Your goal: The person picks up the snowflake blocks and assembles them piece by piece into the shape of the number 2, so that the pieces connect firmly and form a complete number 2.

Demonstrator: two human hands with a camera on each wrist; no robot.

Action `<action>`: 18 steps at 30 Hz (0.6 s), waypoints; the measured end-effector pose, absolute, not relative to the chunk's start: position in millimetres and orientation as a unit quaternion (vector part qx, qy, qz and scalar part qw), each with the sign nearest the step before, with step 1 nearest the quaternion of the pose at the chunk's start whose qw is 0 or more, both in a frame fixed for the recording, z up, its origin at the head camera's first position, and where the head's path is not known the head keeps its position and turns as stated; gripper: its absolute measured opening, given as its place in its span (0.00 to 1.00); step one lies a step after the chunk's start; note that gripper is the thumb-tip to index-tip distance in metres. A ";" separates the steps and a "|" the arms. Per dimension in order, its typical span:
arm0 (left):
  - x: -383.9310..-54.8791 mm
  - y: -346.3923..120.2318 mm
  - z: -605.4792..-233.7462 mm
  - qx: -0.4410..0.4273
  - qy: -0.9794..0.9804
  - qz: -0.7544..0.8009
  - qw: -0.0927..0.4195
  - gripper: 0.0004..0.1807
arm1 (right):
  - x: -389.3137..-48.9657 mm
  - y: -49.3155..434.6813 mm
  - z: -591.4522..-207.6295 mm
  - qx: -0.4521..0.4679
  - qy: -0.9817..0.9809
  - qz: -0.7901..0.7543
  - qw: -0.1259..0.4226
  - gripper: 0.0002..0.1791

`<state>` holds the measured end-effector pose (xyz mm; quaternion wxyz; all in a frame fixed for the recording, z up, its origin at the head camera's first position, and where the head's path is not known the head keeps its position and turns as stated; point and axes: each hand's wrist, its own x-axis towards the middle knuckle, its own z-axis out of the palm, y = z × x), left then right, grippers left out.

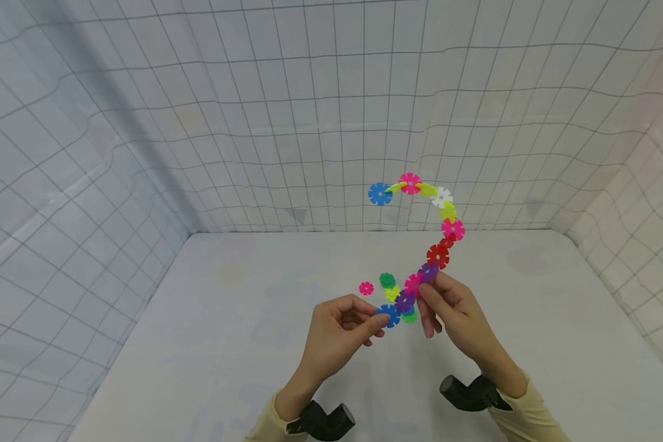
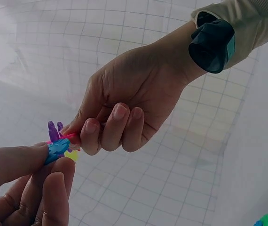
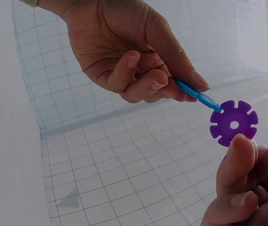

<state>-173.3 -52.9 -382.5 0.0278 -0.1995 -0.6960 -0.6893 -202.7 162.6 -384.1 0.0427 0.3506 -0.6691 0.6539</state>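
While left fingers (image 1: 353, 301) pinch one blue disc (image 1: 392, 315) | right fingers (image 1: 436, 302) grip one pink disc (image 1: 411, 282) | purple discs (image 1: 403, 302): two

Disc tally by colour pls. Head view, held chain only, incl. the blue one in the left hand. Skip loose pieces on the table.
Blue slotted discs: 2
Yellow slotted discs: 3
Pink slotted discs: 3
White slotted disc: 1
Red slotted discs: 2
Purple slotted discs: 2
Total: 13

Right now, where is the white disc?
In the head view, the white disc sits right of centre, in the upper curve of the disc chain, between two yellow discs, above the right hand.
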 end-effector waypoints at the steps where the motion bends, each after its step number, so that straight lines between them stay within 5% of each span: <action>1: -173.1 -52.8 -382.4 -0.200 -0.696 -0.689 0.030 0.04 | -202.7 162.6 -384.1 0.351 -0.668 0.655 0.041 0.09; 18: -172.2 -47.2 -387.3 -0.203 -0.666 -0.714 0.081 0.05 | -196.3 154.1 -386.0 0.331 -0.696 0.630 0.090 0.08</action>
